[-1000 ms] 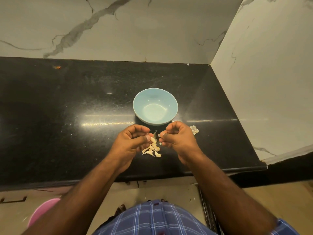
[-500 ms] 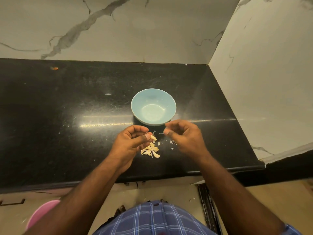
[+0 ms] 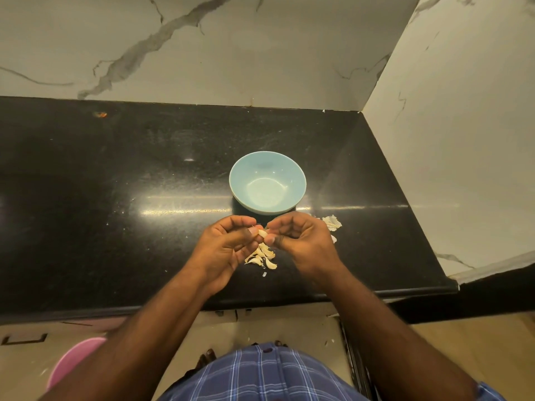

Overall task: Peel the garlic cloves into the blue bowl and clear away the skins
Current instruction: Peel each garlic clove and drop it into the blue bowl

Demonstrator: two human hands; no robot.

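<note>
Head view, garlic clove (image 3: 263, 233) pinched between left hand (image 3: 228, 244) and right hand (image 3: 301, 241) grips

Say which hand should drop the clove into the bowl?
Left. The left hand pinches the garlic clove; the right hand picks at its skin. The blue bowl sits empty just beyond both.

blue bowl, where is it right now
In the head view the blue bowl sits empty on the black counter, just beyond both hands, right of centre.
</note>
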